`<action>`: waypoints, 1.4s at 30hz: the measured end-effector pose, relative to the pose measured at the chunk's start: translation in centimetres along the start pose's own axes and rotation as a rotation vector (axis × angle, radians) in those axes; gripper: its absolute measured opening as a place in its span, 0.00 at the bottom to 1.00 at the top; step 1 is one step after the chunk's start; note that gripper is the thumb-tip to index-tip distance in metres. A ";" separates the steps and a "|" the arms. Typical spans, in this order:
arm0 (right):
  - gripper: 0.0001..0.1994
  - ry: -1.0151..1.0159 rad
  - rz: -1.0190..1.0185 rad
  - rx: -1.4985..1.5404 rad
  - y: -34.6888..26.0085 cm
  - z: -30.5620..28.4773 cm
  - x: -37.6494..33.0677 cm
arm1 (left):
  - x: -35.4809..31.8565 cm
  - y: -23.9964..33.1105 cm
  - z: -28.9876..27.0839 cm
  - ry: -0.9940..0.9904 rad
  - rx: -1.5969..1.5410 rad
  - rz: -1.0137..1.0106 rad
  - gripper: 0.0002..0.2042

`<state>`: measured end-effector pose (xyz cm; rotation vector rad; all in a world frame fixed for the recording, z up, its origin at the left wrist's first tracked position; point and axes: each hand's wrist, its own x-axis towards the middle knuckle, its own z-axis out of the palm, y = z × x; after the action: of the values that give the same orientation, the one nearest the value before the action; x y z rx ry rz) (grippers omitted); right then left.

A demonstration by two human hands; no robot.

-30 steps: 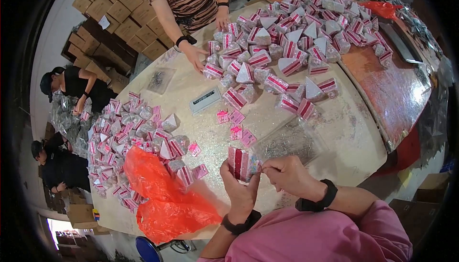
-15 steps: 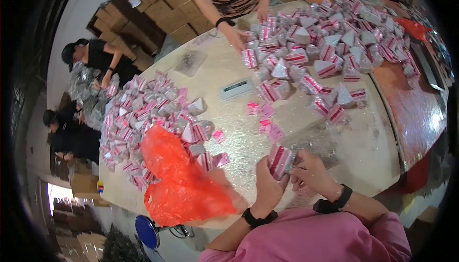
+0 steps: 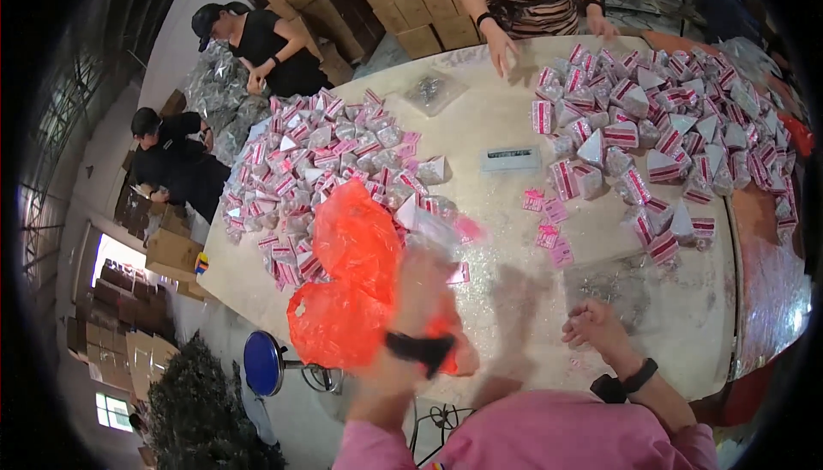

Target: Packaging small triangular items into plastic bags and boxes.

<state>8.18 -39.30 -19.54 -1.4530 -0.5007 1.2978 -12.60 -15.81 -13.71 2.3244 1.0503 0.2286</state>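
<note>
My left hand (image 3: 424, 277), smeared by motion, reaches over the orange-red plastic bag (image 3: 347, 316) to the near edge of the left pile. Just beyond its fingers is a blurred clear-wrapped wedge with a pink tag (image 3: 433, 228); I cannot tell whether the hand grips it. My right hand (image 3: 593, 328) hovers at the right, its fingers curled in, and whatever they may hold is hidden. Beside it lies a flat stack of clear bags (image 3: 613, 290). Several pink cards (image 3: 549, 221) lie loose farther in on the table.
Wrapped pink-and-white wedges form a left pile (image 3: 317, 170) and a right pile (image 3: 669, 118). Between them sit a pale flat box (image 3: 510, 159) and a clear packet (image 3: 433, 93). A co-worker's hand (image 3: 501, 45) is across the table; a blue stool (image 3: 263, 363) stands left.
My left hand has swung left from beside my right hand to the left pile. The striped wedge is no longer between my hands. The co-worker opposite has drawn a hand back from the right pile.
</note>
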 end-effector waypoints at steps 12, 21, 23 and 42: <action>0.10 -0.139 0.075 -0.107 0.3 0.7 -0.3 | -11.1 -18.9 0.1 0.252 0.505 -0.301 0.10; 0.20 -0.339 -0.367 -0.055 -2.6 3.9 0.8 | -5.8 -0.3 -1.5 0.757 -0.729 -0.004 0.13; 0.21 -0.274 -0.633 -0.119 -3.2 5.0 0.8 | -4.9 2.8 0.5 0.414 -0.579 -0.023 0.16; 0.14 0.238 -0.807 1.226 -13.8 -22.8 -14.7 | -6.4 14.8 7.4 -0.216 -0.393 0.438 0.11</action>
<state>28.33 -56.64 -4.72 -0.2684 -0.0340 0.5186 -4.79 -31.52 -10.99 2.1271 0.3430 0.3107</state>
